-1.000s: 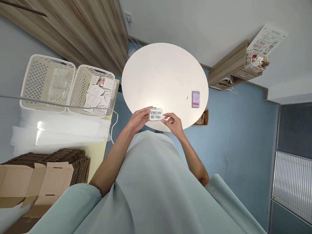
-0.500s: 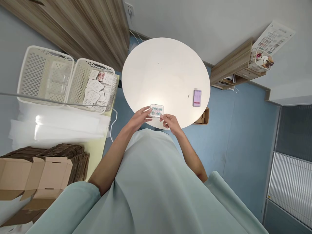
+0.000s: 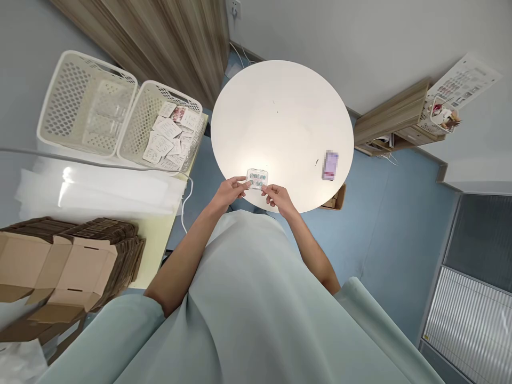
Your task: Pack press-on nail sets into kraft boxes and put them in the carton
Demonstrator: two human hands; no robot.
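The small, clear, rectangular case with rounded corners and teal pieces inside [image 3: 257, 176] sits between your hands, over the near edge of the round white table [image 3: 280, 117]; whether it touches the tabletop, you can't tell from this angle. Your left hand [image 3: 228, 194] grips its left end, thumb laid over the face. Your right hand [image 3: 279, 199] pinches its near right corner between thumb and fingertip, the other fingers curled.

To your left, folded brown cardboard boxes [image 3: 90, 261] are stacked at the near end of the pale-yellow side table [image 3: 154, 240]. Beyond them lie glossy, translucent white plastic sheets [image 3: 120, 194], then two white perforated plastic baskets [image 3: 128, 120] side by side, the right one holding printed white cards [image 3: 170, 133].

Near the round table's right edge lies a blurred purple rectangular item [image 3: 330, 166], and below that edge an open brown cardboard box [image 3: 340, 198] shows partly. Farthest right, a wood-grain cabinet [image 3: 394, 114] carries a small white basket [image 3: 429, 124].
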